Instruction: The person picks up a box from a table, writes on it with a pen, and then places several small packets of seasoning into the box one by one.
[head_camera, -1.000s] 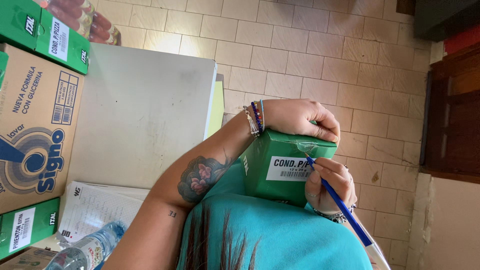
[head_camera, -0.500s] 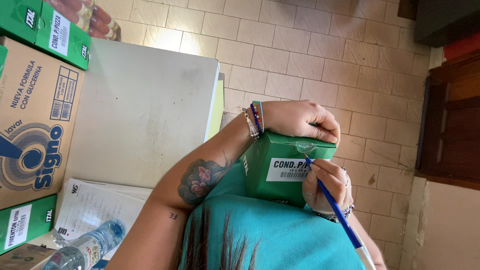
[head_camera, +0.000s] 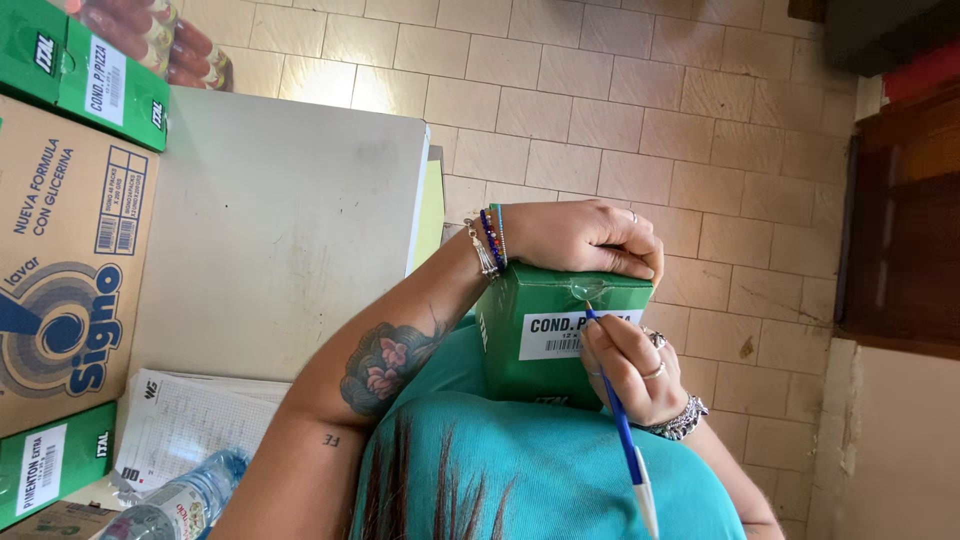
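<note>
Hands (head_camera: 600, 300) grip green box (head_camera: 545, 345) beyond table edge (head_camera: 418, 200), over open floor.

The small green box (head_camera: 545, 340) is smooth printed cardboard with a slight sheen, a strip of clear glossy tape along its top edge and a matt white paper label on its face. The pen (head_camera: 620, 420) in the right hand (head_camera: 625, 365) is shiny blue plastic with a white end. The bench (head_camera: 270, 230) top looks pale, smooth and matt. The big carton (head_camera: 60, 270) beside it is plain brown cardboard, dull. The floor (head_camera: 600, 90) is matt beige tile.
</note>
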